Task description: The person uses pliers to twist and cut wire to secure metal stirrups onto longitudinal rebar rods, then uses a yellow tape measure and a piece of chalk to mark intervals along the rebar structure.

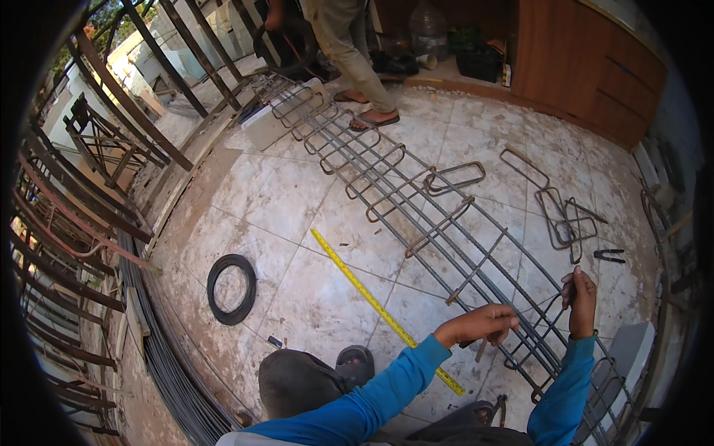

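Note:
A long rebar cage (440, 230) of ribbed bars and bent stirrups runs slantwise across the floor, from far left to near right. Over its near end, my left hand (480, 325) has its fingers curled closed; what they pinch, if anything, does not show. Further right, my right hand (580, 293) is raised by the cage's right side, its fingertips drawn together. Anything between them is too small to make out. Left of the cage, a yellow measuring tape (364, 291) lies stretched out on the tiles, passing under my left forearm.
A black wire coil (251, 286) lies at left. Loose stirrups (550, 221) and a black-handled tool (610, 256) lie right. Pale blocks (271, 126) support the cage's far end. Another person (361, 59) stands there. Long bars (167, 372) and a fence flank the left; a wooden cabinet (569, 59) stands behind.

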Demonstrator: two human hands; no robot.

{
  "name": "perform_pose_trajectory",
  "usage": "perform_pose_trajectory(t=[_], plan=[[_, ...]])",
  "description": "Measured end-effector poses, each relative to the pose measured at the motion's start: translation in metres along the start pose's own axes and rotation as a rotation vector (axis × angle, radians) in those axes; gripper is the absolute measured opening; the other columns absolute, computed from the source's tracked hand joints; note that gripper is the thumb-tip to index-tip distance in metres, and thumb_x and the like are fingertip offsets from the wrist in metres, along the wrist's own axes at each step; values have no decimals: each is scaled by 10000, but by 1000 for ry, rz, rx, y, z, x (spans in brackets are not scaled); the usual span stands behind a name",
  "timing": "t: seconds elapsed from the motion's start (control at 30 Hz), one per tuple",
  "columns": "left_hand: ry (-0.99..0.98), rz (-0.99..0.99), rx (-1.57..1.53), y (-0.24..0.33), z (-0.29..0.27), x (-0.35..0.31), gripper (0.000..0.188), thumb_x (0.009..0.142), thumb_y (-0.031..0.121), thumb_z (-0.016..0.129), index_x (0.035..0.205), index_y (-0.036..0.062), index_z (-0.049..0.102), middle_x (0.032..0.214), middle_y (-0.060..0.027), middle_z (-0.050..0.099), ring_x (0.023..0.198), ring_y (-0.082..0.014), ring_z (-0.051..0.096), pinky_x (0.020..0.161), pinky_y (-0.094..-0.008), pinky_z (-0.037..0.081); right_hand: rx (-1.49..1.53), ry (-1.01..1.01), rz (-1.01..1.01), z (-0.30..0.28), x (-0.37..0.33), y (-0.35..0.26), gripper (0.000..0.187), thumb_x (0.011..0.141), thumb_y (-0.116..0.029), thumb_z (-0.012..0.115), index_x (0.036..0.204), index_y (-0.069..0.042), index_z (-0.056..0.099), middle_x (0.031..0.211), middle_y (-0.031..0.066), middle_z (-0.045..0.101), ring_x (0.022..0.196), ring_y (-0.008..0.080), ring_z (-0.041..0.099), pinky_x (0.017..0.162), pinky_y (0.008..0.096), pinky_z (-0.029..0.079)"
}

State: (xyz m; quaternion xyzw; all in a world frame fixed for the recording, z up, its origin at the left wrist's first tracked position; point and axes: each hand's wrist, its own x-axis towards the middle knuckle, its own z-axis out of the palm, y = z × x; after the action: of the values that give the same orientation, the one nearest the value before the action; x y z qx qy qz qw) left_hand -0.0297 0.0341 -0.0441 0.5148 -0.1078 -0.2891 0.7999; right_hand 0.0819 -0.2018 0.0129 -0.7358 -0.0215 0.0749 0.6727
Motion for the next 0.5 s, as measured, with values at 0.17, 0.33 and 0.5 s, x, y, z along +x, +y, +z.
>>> perform_pose_trajectory(t=[0.17, 0.33, 0.5], plan=[[6, -39, 58, 6, 6, 2, 290, 1029, 330, 521, 948, 58, 584, 680, 14, 563, 627, -68, 540, 593, -238, 454, -6, 14, 15, -3, -2, 2, 439, 1013, -413, 527, 809, -44, 649, 557, -11, 501, 453, 61, 435, 410, 229, 313], [116, 34, 153, 15, 3, -1, 289, 1021, 312, 536, 989, 33, 606, 711, -3, 590, 665, -85, 557, 620, -261, 464, 19, 34, 14, -1, -9, 2, 427, 1015, -418, 518, 814, -54, 615, 586, -7, 494, 477, 65, 436, 433, 229, 329], [12, 47, 290, 52, -16, 5, 325, 1011, 305, 553, 1079, -5, 623, 799, -38, 637, 762, -116, 599, 700, -288, 490, 218, 43, -9, -6, -15, -7, 403, 1015, -436, 515, 789, -103, 546, 585, -15, 471, 472, 67, 420, 433, 228, 310]])
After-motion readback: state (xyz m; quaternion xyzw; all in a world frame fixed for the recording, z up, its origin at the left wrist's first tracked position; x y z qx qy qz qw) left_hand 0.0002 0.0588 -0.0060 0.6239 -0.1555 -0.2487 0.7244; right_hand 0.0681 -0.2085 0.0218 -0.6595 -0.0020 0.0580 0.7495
